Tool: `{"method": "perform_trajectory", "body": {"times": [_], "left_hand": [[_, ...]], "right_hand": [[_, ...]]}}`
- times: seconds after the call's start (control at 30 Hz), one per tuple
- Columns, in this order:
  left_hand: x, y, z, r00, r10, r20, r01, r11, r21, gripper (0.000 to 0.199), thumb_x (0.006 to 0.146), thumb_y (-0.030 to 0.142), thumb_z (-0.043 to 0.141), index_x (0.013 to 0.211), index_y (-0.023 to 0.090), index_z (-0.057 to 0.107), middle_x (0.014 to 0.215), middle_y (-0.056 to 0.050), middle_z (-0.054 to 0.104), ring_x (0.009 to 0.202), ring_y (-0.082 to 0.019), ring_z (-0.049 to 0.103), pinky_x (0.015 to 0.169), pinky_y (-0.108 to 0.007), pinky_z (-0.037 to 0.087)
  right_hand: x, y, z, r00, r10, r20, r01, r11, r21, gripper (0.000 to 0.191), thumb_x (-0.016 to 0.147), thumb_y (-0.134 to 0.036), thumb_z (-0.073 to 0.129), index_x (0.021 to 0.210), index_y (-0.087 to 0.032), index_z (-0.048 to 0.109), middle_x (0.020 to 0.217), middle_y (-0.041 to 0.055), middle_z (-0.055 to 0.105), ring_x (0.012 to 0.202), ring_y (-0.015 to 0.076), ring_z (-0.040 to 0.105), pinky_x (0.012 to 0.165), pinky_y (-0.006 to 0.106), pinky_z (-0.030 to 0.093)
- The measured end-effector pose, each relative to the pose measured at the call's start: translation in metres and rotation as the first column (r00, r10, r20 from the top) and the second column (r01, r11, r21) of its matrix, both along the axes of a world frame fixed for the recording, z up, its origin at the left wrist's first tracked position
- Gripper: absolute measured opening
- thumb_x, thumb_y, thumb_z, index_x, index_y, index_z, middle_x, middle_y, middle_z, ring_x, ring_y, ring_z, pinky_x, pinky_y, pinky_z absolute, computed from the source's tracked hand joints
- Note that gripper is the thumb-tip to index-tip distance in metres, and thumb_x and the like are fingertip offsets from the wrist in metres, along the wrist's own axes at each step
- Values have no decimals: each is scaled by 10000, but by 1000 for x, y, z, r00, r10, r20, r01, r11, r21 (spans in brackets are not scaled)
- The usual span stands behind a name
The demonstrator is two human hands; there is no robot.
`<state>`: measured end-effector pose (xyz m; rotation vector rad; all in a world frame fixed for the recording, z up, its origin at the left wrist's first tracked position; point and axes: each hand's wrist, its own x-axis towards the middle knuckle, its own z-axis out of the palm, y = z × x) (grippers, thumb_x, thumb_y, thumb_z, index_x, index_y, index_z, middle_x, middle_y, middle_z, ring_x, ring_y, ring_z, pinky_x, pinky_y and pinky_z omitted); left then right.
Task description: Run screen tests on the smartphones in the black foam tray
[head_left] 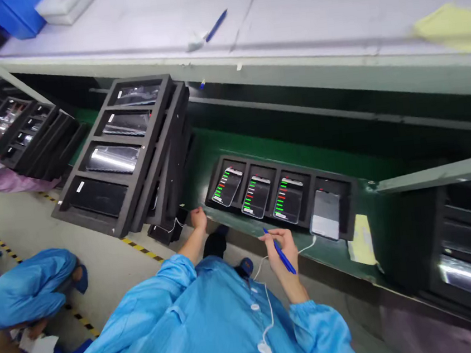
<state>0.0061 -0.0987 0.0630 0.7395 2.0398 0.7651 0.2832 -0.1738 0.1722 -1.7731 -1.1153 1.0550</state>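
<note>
My right hand (282, 251) is closed around a blue pen (285, 260), just in front of the black foam tray (314, 181). Four phones lie in the tray's compartments. A phone (227, 187), its neighbour (256, 197) and another phone (288, 200) show green, red and white lines on dark screens. The rightmost phone (326, 214) has a pale grey and white screen, with a white cable (308, 246) at its lower edge. My left hand (198, 218) is curled at the green bench's front edge, left of the tray; what its fingers hold, if anything, is hidden.
Stacked foam trays (105, 156) with phones lean at left. Above runs a white shelf (307, 17) bearing another pen (216, 26). Yellow paper (362, 240) lies right of the tray, near a metal bar (441, 173). A person in blue (23, 286) is low at left.
</note>
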Motion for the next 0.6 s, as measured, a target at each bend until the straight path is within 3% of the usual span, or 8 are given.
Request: {"method": "perform_trajectory", "body": {"times": [0.1,0.23,0.4,0.6], "left_hand": [[-10,15,2,999,-35,-6,36,992,124,417,1114,501,565,1329,173,705,1391,-190,714,1267,-254,697,1130,-369,533],[-14,32,9,963,-240,119,192,928,318,460,1094,561,617,1323,189,760,1373,-160,754,1260,-273,707,1093,-372,565],[-13,43,4,944,-272,189,195,918,345,458,1059,579,672,1196,164,811,1342,-178,771,1263,-292,713,1081,-406,585],[-20,41,-5,920,-319,227,219,900,378,479,981,599,781,1139,147,783,1321,-198,746,1232,-296,715,1009,-402,612]], "right_hand": [[-31,20,-4,998,56,17,-55,998,-32,368,919,-619,680,978,-258,633,949,77,811,927,276,750,886,389,542],[-64,45,-11,990,137,29,-137,990,-17,357,913,-613,668,958,-261,635,926,55,788,928,267,729,894,395,529],[-91,65,-18,988,122,97,-126,991,43,294,910,-545,660,926,-253,630,910,48,753,923,258,693,930,417,504],[-102,76,-28,979,153,134,-162,985,61,244,948,-492,634,884,-261,586,881,28,720,886,241,653,932,412,471]]}}
